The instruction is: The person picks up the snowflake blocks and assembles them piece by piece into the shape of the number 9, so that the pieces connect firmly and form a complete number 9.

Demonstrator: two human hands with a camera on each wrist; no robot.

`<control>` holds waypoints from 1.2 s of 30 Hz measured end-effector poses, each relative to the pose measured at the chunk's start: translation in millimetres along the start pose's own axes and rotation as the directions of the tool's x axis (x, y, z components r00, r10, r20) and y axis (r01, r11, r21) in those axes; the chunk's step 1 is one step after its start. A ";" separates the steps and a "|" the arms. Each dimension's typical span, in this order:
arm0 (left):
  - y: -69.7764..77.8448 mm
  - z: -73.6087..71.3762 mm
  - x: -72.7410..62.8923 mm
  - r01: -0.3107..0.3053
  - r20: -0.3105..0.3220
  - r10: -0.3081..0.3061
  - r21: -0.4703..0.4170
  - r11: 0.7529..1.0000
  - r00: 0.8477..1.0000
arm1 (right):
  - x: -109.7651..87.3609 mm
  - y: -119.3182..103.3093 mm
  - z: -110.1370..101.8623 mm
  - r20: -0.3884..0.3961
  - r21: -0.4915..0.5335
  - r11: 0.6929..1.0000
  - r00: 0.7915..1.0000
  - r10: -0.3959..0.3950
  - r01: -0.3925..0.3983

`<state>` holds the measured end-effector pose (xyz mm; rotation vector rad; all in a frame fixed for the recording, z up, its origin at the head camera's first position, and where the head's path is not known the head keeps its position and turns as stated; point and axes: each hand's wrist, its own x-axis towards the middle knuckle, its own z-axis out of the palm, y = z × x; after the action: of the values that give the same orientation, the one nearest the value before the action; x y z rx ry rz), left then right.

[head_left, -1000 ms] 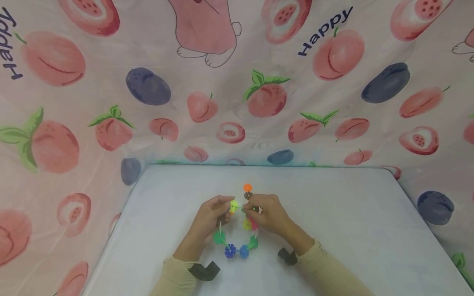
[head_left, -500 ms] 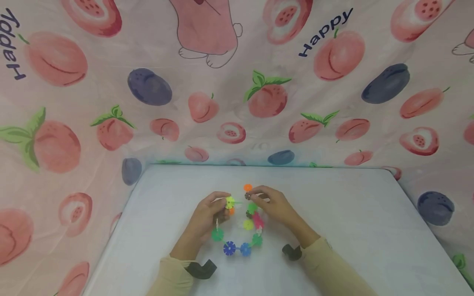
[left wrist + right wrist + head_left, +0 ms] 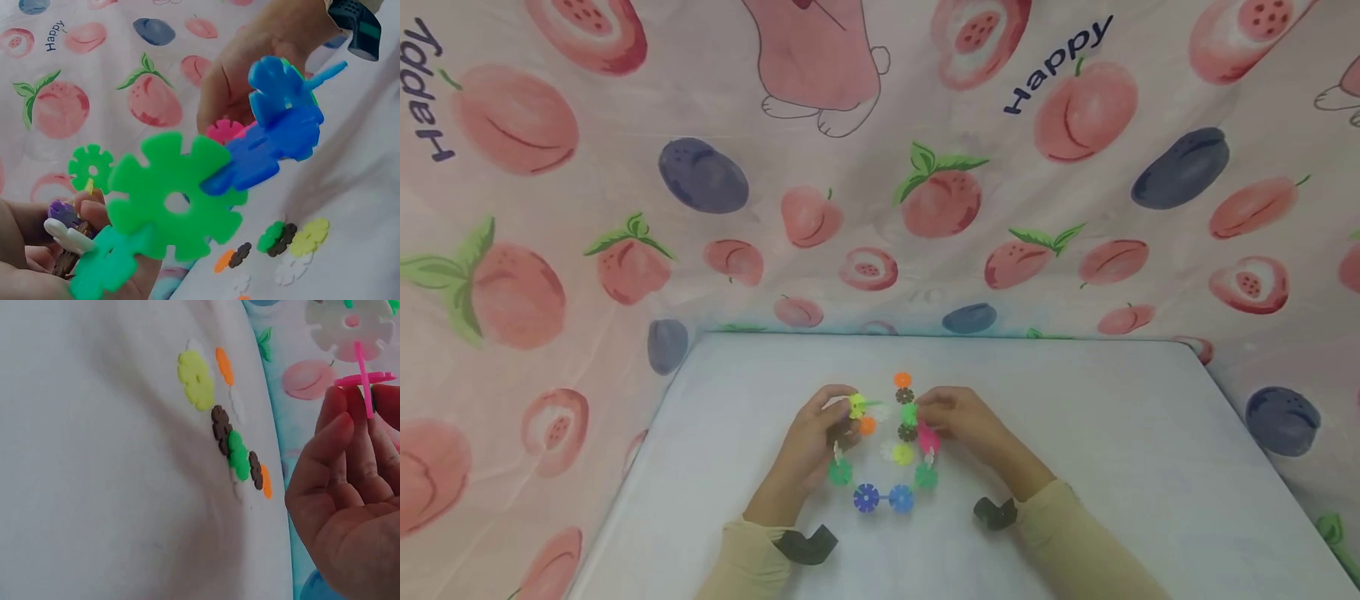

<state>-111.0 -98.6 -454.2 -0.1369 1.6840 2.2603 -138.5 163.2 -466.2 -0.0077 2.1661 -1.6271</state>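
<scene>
Slotted plastic interlocking discs are joined into a curved chain held above the table between both hands. In the head view, two blue discs form its low middle, with a green disc on one side and another green disc on the other. My left hand holds the left end, pinching a yellow disc from which a thin green disc sticks out. Purple and brown discs lie partly hidden in the left palm. My right hand pinches a pink disc, joined to a white disc.
Several loose discs lie on the white table beyond the chain: orange, brown, green, yellow and white ones. A fruit-patterned cloth hangs behind. Dark bands sit at both wrists.
My right hand has moved away from the yellow and green discs at the left hand, widening the gap. The left hand has shifted slightly left and away, and the chain spreads wider.
</scene>
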 end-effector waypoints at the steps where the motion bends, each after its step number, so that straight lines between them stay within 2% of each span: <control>1: 0.1 0.1 -0.2 0.005 0.009 -0.005 0.003 1.000 1.000 | -1.1 -1.6 0.2 -0.003 0.012 1.000 1.000 -0.008 0.008; 6: -0.9 0.1 0.0 0.037 0.076 -0.040 0.037 0.999 0.996 | -8.0 -12.0 3.2 -0.028 0.025 0.998 0.998 -0.052 0.052; 10: -3.7 -0.5 1.5 0.011 0.102 -0.025 0.132 0.991 0.995 | -14.7 -22.3 8.2 -0.048 -0.013 0.994 0.993 -0.106 0.105; 14: -4.2 -0.6 0.4 -0.052 0.087 0.027 0.298 0.953 0.996 | -20.0 -28.8 12.3 -0.073 -0.114 0.980 0.982 -0.174 0.165; 17: -2.7 -0.1 -2.2 -0.104 0.085 0.077 0.374 0.922 0.993 | -22.6 -30.2 13.4 -0.084 -0.173 0.961 0.968 -0.235 0.218; 20: -1.5 0.3 -3.8 -0.141 0.090 0.116 0.381 0.914 0.989 | -24.7 -30.1 13.6 -0.078 -0.192 0.941 0.952 -0.296 0.277; 24: -0.8 0.5 -4.4 -0.162 0.087 0.139 0.375 0.913 0.986 | -27.7 -31.3 13.6 -0.063 -0.186 0.923 0.933 -0.354 0.338; 30: 1.4 1.6 -4.8 -0.154 0.084 0.132 0.378 0.913 0.988 | -31.6 -35.5 16.0 -0.065 -0.193 0.904 0.914 -0.400 0.381; 36: 5.6 4.4 -6.5 -0.118 0.076 0.098 0.332 0.936 0.992 | -33.8 -39.3 19.5 -0.058 -0.177 0.894 0.902 -0.428 0.412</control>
<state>-106.1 -97.2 -446.0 0.1021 2.0592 1.9880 -110.9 141.8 -423.2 -0.4910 2.4932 -1.6930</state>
